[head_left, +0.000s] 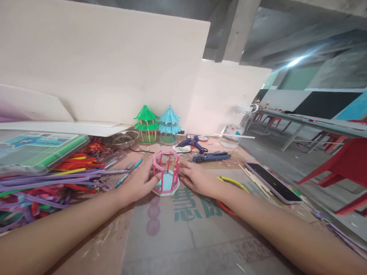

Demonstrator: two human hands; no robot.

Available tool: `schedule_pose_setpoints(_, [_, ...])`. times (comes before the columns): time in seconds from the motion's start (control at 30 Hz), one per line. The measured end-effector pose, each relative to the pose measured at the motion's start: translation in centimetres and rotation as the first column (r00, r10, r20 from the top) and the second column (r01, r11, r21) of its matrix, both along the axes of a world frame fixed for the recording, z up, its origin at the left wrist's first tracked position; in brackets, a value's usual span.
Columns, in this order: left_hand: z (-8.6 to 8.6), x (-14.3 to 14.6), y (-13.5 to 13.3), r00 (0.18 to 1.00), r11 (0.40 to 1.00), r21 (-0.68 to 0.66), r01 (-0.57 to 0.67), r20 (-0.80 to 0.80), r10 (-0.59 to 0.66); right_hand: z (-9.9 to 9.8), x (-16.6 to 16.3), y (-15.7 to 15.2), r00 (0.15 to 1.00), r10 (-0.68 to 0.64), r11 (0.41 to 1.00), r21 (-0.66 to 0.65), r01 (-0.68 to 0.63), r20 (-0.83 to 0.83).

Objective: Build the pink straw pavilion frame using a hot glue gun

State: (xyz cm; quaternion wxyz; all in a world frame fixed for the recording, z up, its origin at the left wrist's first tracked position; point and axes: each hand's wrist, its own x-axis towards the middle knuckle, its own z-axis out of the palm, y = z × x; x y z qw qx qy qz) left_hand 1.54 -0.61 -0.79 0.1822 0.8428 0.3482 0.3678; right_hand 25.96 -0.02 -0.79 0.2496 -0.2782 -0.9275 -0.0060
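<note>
A small pink pavilion frame (166, 168) with a light blue base stands on the cardboard-covered table (183, 233). My left hand (139, 181) cups its left side, fingers curled against the pink posts. My right hand (196, 177) presses against its right side, fingers closed on the frame. Both forearms stretch in from the bottom corners.
A green model pavilion (146, 124) and a blue one (169, 124) stand at the back wall beside a metal bowl (124, 139). A blue glue gun (193, 144), a cutter (212, 156), a phone (272, 182), a pile of coloured strips (51, 179) and red chairs (344, 168) surround me.
</note>
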Motion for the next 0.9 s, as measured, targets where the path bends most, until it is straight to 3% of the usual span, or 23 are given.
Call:
schedule_pose_setpoints(0.1, [-0.5, -0.2, 0.3, 0.999, 0.999, -0.025, 0.046, 0.017, -0.046, -0.3, 0.0, 0.0, 0.999, 0.025, 1.0, 0.003, -0.025, -0.032])
schedule_pose_setpoints(0.2, [-0.4, -0.2, 0.3, 0.998, 0.998, -0.027, 0.057, 0.017, -0.056, -0.3, 0.3, -0.1, 0.992, -0.087, 0.995, -0.047, 0.083, -0.091])
schedule_pose_setpoints(0.3, [-0.2, -0.1, 0.1, 0.999, 0.998, -0.036, 0.052, 0.006, -0.052, -0.1, 0.7, -0.1, 0.928, -0.229, 0.971, -0.133, 0.197, -0.294])
schedule_pose_setpoints(0.4, [0.0, 0.0, 0.0, 1.0, 1.0, -0.021, 0.01, -0.011, -0.01, 0.8, 1.2, -0.2, 0.842, -0.274, 0.962, -0.133, 0.24, -0.464])
schedule_pose_setpoints(0.53, [0.3, 0.1, -0.1, 0.995, 0.996, -0.008, -0.091, -0.051, 0.09, 3.1, 1.9, -1.0, 0.784, -0.251, 0.949, 0.017, 0.315, -0.568])
schedule_pose_setpoints(0.67, [0.3, 0.3, -0.1, 0.993, 0.992, -0.047, -0.118, -0.021, 0.117, 5.2, 2.1, -2.6, 0.839, -0.18, 0.925, 0.201, 0.322, -0.514])
schedule_pose_setpoints(0.9, [1.8, -0.6, 0.8, 0.996, 0.992, -0.125, 0.028, -0.082, -0.038, 7.2, 1.5, -5.0, 0.953, -0.078, 0.871, 0.445, 0.208, -0.293])
